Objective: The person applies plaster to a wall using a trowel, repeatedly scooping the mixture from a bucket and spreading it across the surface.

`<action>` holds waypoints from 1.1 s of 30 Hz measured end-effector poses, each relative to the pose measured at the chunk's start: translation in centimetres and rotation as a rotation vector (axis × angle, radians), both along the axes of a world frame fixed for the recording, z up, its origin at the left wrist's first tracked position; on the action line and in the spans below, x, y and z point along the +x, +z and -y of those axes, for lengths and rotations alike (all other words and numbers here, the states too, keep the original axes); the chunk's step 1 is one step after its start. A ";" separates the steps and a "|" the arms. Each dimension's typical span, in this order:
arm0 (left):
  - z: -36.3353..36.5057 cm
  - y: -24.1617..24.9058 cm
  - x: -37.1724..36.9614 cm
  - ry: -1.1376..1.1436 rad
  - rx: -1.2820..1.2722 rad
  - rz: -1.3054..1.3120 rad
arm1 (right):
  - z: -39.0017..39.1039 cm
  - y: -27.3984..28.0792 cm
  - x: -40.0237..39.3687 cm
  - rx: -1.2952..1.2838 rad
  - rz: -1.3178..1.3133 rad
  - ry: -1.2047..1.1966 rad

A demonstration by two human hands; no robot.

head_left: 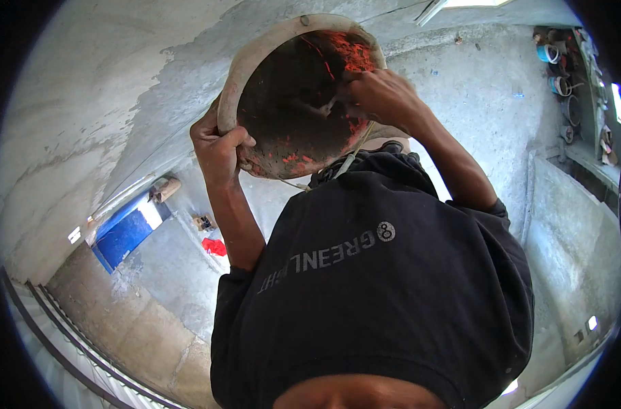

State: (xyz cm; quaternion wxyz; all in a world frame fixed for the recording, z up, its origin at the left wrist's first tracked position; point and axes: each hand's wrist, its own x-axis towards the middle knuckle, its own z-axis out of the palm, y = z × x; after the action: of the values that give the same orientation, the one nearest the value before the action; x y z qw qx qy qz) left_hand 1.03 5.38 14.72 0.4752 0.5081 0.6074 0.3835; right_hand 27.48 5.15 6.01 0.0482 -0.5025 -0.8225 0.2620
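Observation:
A round, cement-crusted bucket [235,85] is tipped so that its mouth faces me in front of my chest. Its dark inside has bright red patches along the wall and lower edge. My left hand [218,146] grips the rim at the left, thumb over the edge and fingers mostly hidden behind. Over the right side of the mouth, my right hand [385,99] is closed, its fingers reaching into the shadowed inside. A small greyish shape shows by those fingertips, too blurred to name. A thin rope [351,158] hangs by the lower rim.
Partly wet grey plaster walls [85,102] surround me. At the lower left are a blue panel [124,233], a red item [214,246] and railing-like bars [58,334]. Several buckets [559,85] stand at the upper right, near a ledge [586,170].

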 end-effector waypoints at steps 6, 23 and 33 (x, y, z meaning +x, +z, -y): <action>-0.1 0.0 0.9 -0.012 0.033 0.025 | 0.3 0.0 0.2 -0.009 0.068 0.000; 0.9 0.2 -0.6 0.013 0.022 0.090 | 1.6 -4.7 -3.5 -0.140 -0.467 0.077; 1.0 -0.4 -0.7 0.103 0.088 0.076 | 3.2 -4.9 -3.8 -0.211 -0.733 0.085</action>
State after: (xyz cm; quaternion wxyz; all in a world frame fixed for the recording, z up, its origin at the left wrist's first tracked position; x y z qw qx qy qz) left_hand 0.32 4.33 14.35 0.4546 0.4816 0.5970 0.4527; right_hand 23.67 1.98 1.12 0.2762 -0.3433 -0.7394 0.5090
